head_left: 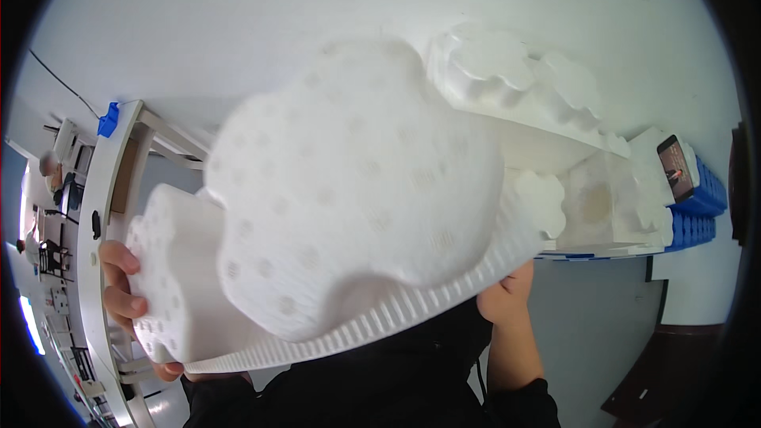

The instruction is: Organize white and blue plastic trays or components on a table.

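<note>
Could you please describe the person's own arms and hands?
The left sleeve and right sleeve are black. The right forearm is bare beyond its sleeve. The left hand wears no glove; no ring shows on its visible fingers. The right hand is also gloveless, though partly hidden.

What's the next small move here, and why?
Probably lower the white lobed foam piece slightly, two-handed. The left hand grips its left edge and the right hand is at its lower right, fingers mostly hidden. It fills mid-view, covering part of the white foam packaging beyond.
</note>
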The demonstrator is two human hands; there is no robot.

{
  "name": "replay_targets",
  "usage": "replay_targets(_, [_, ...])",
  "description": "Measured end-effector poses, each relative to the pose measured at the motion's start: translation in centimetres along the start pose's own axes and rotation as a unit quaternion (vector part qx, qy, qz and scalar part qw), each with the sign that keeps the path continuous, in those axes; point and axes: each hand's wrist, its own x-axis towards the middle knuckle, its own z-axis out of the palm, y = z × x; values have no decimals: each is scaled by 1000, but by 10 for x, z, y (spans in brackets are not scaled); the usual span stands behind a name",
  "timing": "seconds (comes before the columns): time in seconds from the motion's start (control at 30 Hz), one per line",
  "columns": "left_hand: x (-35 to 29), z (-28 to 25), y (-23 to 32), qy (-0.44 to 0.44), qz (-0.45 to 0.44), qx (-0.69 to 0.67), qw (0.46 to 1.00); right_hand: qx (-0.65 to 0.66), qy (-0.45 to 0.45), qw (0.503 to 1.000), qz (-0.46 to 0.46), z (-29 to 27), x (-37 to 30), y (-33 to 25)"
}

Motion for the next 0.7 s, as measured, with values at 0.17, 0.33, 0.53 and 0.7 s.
replay_targets(0.17, [-14, 43, -32, -1, -59, -17, 998, 93, 94, 989, 65, -36, -57, 14])
replay_targets(0.33, [21, 105, -67, -81, -16, -24, 996, 75, 262, 957, 101, -60, -83, 44])
replay_targets(0.53, [69, 163, -86, -257, 108, 59, 959, -35, 360, 905, 223, -86, -85, 59])
replay_targets(0.7, [84, 186, -80, -387, 68, 129, 910, -3, 338, 927, 165, -79, -78, 59])
